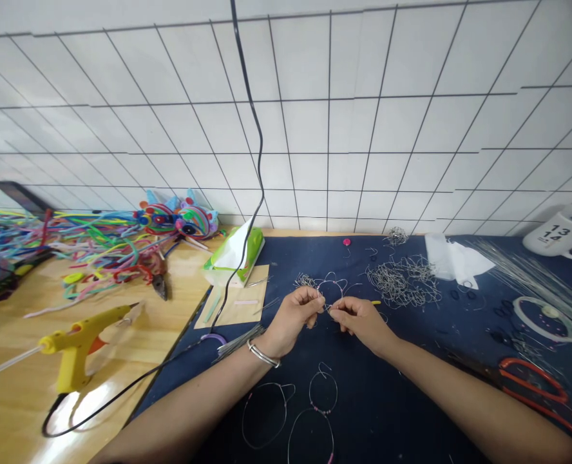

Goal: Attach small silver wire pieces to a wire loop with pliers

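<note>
My left hand and my right hand meet over the dark blue cloth, fingertips nearly touching. Between them they pinch a bent wire shape with small loops standing up at its top. Both hands are closed on it, and the fingers hide its lower part. Nearer to me on the cloth lie a wire ring with a pointed loop and a two-ring wire figure with small pink beads where its rings join. Just behind my left hand sits a small pile of wire pieces.
At right are a heap of tangled wire hooks, straight wires, a white round lid or tray, orange-handled scissors and a white mug. At left lie a yellow glue gun, tissues and pipe cleaners. A black cord hangs down.
</note>
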### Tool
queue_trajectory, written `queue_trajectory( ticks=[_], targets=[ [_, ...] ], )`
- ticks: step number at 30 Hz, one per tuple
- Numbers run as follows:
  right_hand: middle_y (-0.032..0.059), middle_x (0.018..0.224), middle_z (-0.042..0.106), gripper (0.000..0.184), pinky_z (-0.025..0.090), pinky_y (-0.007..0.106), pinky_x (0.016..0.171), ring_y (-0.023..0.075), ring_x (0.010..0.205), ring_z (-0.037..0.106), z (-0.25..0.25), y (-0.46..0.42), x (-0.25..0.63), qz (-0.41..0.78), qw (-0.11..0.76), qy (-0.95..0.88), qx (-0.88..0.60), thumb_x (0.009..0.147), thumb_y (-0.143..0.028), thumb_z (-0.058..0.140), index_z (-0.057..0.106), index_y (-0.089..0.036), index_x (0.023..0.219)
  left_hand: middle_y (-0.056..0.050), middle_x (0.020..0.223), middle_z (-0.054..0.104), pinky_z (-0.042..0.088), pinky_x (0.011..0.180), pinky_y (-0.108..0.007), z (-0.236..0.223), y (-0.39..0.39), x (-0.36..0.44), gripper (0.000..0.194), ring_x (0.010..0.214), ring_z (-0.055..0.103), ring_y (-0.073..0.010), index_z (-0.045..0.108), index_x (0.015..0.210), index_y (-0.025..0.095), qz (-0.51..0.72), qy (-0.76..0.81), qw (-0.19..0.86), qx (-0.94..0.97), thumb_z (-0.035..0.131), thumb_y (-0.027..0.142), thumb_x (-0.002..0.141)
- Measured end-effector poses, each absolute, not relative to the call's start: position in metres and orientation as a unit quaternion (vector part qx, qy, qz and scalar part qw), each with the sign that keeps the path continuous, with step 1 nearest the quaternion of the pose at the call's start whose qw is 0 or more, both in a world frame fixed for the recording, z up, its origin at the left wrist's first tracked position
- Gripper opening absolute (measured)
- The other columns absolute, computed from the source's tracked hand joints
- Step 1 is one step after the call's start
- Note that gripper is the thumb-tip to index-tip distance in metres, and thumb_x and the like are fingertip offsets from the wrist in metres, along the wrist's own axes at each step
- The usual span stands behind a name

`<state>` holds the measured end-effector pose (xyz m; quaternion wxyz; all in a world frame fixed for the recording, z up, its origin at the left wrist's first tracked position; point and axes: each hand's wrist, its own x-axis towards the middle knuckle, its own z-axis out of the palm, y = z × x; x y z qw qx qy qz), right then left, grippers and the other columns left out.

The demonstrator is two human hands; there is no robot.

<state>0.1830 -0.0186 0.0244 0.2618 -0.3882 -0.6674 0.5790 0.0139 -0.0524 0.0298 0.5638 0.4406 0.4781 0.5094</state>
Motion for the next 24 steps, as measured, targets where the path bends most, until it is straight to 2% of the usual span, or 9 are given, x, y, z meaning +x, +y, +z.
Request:
queue_trajectory(
  ticks=[6, 11, 14, 16, 19, 24],
  targets=[
    [-0.0028, 0.059, 0.049, 0.023, 0.035, 0.019, 0.047, 0.0071, 0.051, 0.043, 0.0277, -0.0135, 0.1866, 0.567, 0.283, -0.653, -0.416, 0.075, -0.039, 0.053, 0.057, -0.016, 0.079, 0.003, 0.062, 0.049, 0.029, 0.042, -0.017, 0.0312, -0.0469, 0.0066, 0.021, 0.042, 0.036, -0.0022, 0.054, 0.079, 0.014, 0.489, 0.490, 0.550, 0.467, 0.058, 0.034, 0.075],
    [-0.0028, 0.058, 0.050, 0.023, 0.036, 0.019, 0.047, 0.0074, 0.050, 0.044, 0.0257, -0.0110, 0.1879, 0.577, 0.264, -0.657, -0.406, 0.076, -0.039, 0.053, 0.057, -0.017, 0.081, 0.005, 0.059, 0.047, 0.031, 0.043, -0.016, 0.0311, -0.0447, 0.0039, 0.020, 0.042, 0.037, -0.0023, 0.054, 0.078, 0.014, 0.480, 0.490, 0.547, 0.480, 0.058, 0.033, 0.075],
    [-0.0024, 0.060, 0.051, 0.024, 0.035, 0.019, 0.047, 0.0071, 0.050, 0.044, 0.0236, -0.0110, 0.1874, 0.577, 0.270, -0.656, -0.404, 0.076, -0.040, 0.052, 0.057, -0.017, 0.080, 0.003, 0.063, 0.051, 0.036, 0.047, -0.016, 0.0306, -0.0458, 0.0058, 0.020, 0.050, 0.047, -0.0047, 0.054, 0.080, 0.014, 0.488, 0.498, 0.535, 0.478, 0.058, 0.033, 0.075],
    [-0.0022, 0.062, 0.052, 0.025, 0.035, 0.019, 0.047, 0.0068, 0.050, 0.044, 0.0227, -0.0112, 0.1870, 0.578, 0.275, -0.655, -0.402, 0.076, -0.041, 0.051, 0.056, -0.017, 0.079, 0.000, 0.072, 0.057, 0.040, 0.051, -0.017, 0.0308, -0.0474, 0.0080, 0.021, 0.063, 0.055, -0.0089, 0.054, 0.081, 0.015, 0.495, 0.500, 0.536, 0.467, 0.058, 0.034, 0.075],
    [-0.0023, 0.062, 0.051, 0.024, 0.035, 0.019, 0.047, 0.0065, 0.050, 0.044, 0.0218, -0.0117, 0.1868, 0.580, 0.278, -0.656, -0.396, 0.077, -0.040, 0.051, 0.055, -0.017, 0.077, -0.005, 0.087, 0.062, 0.044, 0.056, -0.020, 0.0311, -0.0499, 0.0108, 0.023, 0.077, 0.061, -0.0143, 0.053, 0.083, 0.015, 0.505, 0.487, 0.557, 0.444, 0.057, 0.036, 0.076],
    [-0.0019, 0.063, 0.052, 0.024, 0.035, 0.019, 0.047, 0.0066, 0.050, 0.044, 0.0212, -0.0124, 0.1874, 0.582, 0.271, -0.658, -0.394, 0.078, -0.040, 0.051, 0.054, -0.017, 0.078, -0.006, 0.084, 0.064, 0.044, 0.056, -0.021, 0.0305, -0.0510, 0.0110, 0.022, 0.071, 0.062, -0.0138, 0.051, 0.084, 0.015, 0.500, 0.477, 0.570, 0.444, 0.055, 0.035, 0.078]
  ],
)
